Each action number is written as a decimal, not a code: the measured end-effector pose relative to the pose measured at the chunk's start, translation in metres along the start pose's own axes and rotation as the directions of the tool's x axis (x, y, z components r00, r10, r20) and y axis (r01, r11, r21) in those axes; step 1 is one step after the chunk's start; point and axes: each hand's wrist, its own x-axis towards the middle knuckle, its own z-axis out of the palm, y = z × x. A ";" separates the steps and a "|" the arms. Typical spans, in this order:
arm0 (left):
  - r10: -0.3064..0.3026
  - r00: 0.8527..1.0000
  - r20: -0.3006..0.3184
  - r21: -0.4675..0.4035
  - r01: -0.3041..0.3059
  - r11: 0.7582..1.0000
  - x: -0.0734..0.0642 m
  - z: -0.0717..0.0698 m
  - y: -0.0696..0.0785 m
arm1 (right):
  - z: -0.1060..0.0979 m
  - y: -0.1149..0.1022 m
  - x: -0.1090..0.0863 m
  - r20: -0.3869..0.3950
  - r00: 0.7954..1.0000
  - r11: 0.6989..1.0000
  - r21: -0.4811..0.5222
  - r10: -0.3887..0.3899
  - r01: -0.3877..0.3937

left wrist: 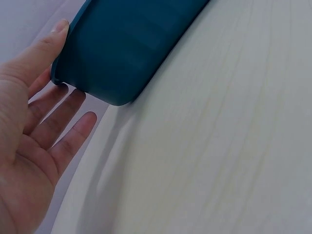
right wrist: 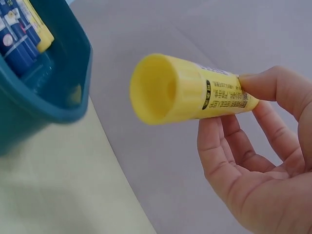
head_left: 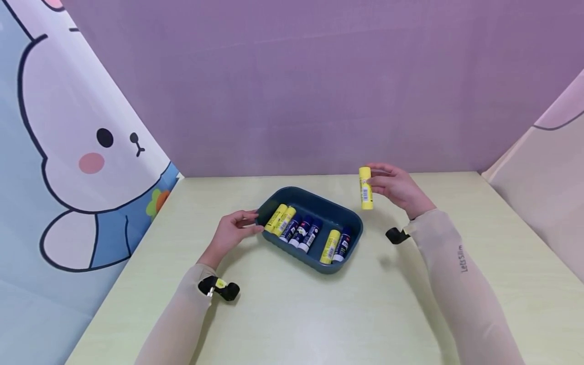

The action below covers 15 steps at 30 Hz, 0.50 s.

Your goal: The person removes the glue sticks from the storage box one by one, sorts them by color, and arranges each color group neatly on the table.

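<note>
In the head view, my right hand (head_left: 398, 188) holds a yellow glue stick (head_left: 365, 197) upright, above the table and just right of a dark teal bin (head_left: 315, 204). The right wrist view shows thumb and fingertips pinching the glue stick (right wrist: 214, 95) near one end, its hollow end facing the camera. My left hand (head_left: 229, 234) grips the bin's left end; in the left wrist view its thumb lies along the rim of the bin (left wrist: 122, 53), with the other fingers below. Inside the bin lie several yellow glue sticks (head_left: 330, 247) and several navy ones with white ends (head_left: 301, 231).
The bin stands on a pale wood-grain table (head_left: 292, 319). A purple cloth backdrop (head_left: 319, 101) rises behind the table's far edge. Printed cloth with a cartoon rabbit (head_left: 73, 142) hangs at the left, and a pale cloth (head_left: 547, 177) at the right.
</note>
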 end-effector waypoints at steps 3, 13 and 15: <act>-0.003 1.000 0.001 0.005 0.003 1.000 0.001 0.000 -0.001 | -0.007 0.001 0.000 -0.012 1.000 1.000 0.008 0.009 -0.009; -0.009 1.000 0.000 0.014 0.009 1.000 0.001 0.002 -0.001 | -0.025 0.006 0.005 -0.051 0.996 0.998 -0.002 0.067 -0.067; -0.010 1.000 -0.002 0.011 0.010 1.000 0.001 0.002 -0.001 | -0.028 0.007 0.007 -0.062 0.995 0.996 -0.024 0.080 -0.082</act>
